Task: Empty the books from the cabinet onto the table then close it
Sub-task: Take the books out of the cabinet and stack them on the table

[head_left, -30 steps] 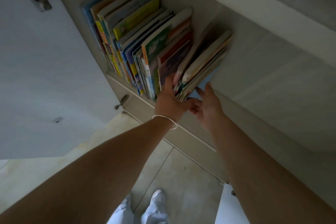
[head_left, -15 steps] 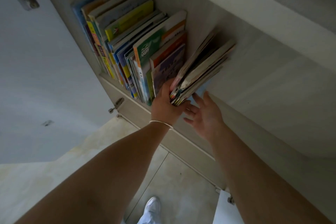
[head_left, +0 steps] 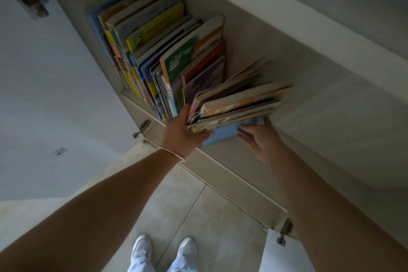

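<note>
A row of colourful books (head_left: 159, 51) stands upright at the left end of the open cabinet shelf (head_left: 320, 104). To its right, a bundle of thin worn books (head_left: 238, 104) leans far over to the right, tipped away from the row. My left hand (head_left: 183, 132) grips the bundle at its near spine end. My right hand (head_left: 262, 141) lies under the bundle with fingers spread, touching the light blue book (head_left: 223, 134) at its bottom.
The left cabinet door (head_left: 44, 95) stands open beside my left arm, with metal hinges at its top and lower edge. A second white door (head_left: 284, 252) shows at the bottom right. Pale floor tiles (head_left: 198, 205) and my white shoes (head_left: 163, 249) lie below.
The bundle has tipped further right and slid out from the upright row. My right hand moved under it onto the blue book; my left hand stayed on the spines.
</note>
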